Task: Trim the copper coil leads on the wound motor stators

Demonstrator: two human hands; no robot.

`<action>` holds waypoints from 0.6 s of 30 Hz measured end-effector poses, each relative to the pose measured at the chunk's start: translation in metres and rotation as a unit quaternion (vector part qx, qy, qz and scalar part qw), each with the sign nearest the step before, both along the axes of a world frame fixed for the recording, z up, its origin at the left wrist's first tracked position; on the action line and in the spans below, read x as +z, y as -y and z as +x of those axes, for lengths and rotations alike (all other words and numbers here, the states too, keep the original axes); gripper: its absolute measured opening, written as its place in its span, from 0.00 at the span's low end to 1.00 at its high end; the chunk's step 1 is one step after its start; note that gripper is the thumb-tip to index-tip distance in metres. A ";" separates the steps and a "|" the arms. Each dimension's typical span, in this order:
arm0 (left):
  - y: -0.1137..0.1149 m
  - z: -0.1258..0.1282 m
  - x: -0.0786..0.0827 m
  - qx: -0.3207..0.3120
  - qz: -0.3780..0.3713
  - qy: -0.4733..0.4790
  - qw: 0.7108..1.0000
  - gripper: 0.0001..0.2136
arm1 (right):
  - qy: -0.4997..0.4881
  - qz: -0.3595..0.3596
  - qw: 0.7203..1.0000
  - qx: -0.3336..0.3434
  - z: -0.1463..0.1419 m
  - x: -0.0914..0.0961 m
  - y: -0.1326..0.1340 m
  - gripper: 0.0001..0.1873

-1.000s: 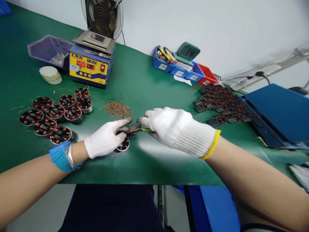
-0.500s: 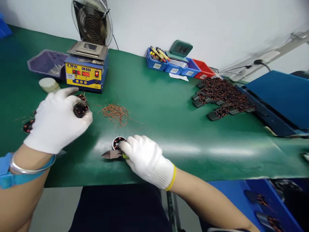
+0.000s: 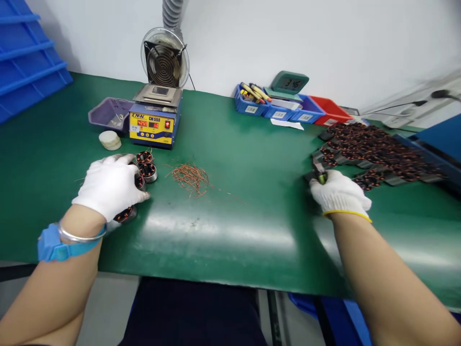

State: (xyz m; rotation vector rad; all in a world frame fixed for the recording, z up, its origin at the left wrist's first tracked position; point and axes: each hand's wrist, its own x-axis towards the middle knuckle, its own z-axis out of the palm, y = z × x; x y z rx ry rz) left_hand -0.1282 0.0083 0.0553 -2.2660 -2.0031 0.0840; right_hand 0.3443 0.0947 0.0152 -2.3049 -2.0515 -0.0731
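My left hand [image 3: 110,186] in a white glove lies over the group of round copper-wound stators [image 3: 146,165] at the left of the green bench, fingers curved down onto them. One stator [image 3: 126,214] peeks out under my palm. My right hand [image 3: 338,193], also gloved, is closed round small cutters with a green handle [image 3: 320,176]. It sits at the near edge of the heap of dark stator parts [image 3: 374,151] on the right. A pile of cut copper wire scraps [image 3: 190,176] lies between the two hands.
A yellow and blue solder pot [image 3: 154,122] with a fan [image 3: 164,56] behind it stands at the back left, beside a purple tray [image 3: 109,113] and a white disc [image 3: 110,140]. Blue and red bins [image 3: 288,109] line the wall. Blue crates [image 3: 25,53] stand far left.
My right hand has carried the cutters from the bench's front middle to the heap on the right. The stator near it is gone. My left hand stays on the stator group.
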 end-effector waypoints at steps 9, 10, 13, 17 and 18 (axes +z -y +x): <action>-0.002 -0.004 -0.006 -0.007 -0.063 0.038 0.997 0.11 | 0.066 -0.065 0.995 0.031 -0.047 -0.018 0.047 0.28; -0.004 -0.004 -0.006 -0.011 -0.067 0.035 0.997 0.11 | 0.069 -0.060 0.995 0.041 -0.049 -0.016 0.049 0.29; -0.004 0.000 0.001 -0.035 -0.034 0.050 0.998 0.11 | 0.043 0.033 0.996 0.075 -0.061 -0.009 0.058 0.29; 0.008 0.029 0.001 -0.124 0.024 0.142 0.982 0.09 | -0.168 0.046 0.962 0.211 -0.105 0.001 0.080 0.23; 0.012 0.040 -0.003 -0.151 0.015 0.159 0.976 0.09 | -0.236 -0.029 0.940 0.246 -0.119 0.004 0.084 0.22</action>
